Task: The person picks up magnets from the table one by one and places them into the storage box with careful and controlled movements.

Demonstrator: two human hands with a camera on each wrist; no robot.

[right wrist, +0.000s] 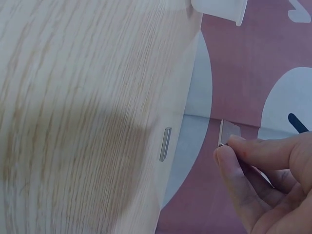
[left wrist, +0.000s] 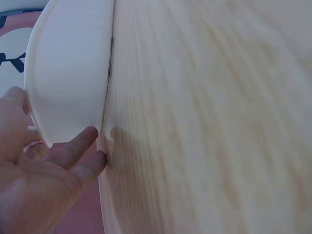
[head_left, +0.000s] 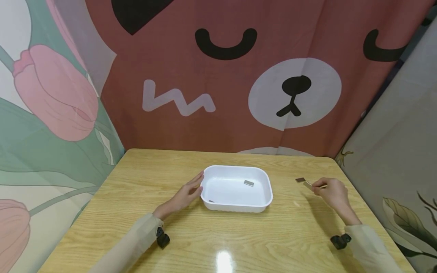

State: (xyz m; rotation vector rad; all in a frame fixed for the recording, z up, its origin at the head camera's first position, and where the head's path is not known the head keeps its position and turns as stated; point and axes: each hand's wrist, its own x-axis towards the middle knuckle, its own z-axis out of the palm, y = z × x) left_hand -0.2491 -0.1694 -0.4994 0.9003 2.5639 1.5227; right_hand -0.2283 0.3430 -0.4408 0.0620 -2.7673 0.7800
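A white rectangular tray (head_left: 235,208) with rounded corners stands on the table. My left hand (head_left: 186,195) lies against its left end, fingers extended along the rim. In the left wrist view, that hand's fingertips (left wrist: 90,134) are right by the tray's outer wall (left wrist: 73,73). Off to the right, my right hand (head_left: 332,193) pinches a small flat silvery rectangular piece (right wrist: 229,131) between thumb and fingers, above the table. A similar metal piece (head_left: 300,179) lies on the tabletop just beyond it. Inside the tray lies another silvery piece (head_left: 249,183), plus a small dark sliver (head_left: 211,201) near the front left corner.
The wood-grain table (head_left: 164,235) ends at a back edge against a reddish curtain (head_left: 170,129) printed with a bear face. Patterned fabric (head_left: 51,159) hangs at the left, and a grey printed cloth (head_left: 403,151) at the right. Dark wrist cameras (head_left: 163,238) sit at both cuffs.
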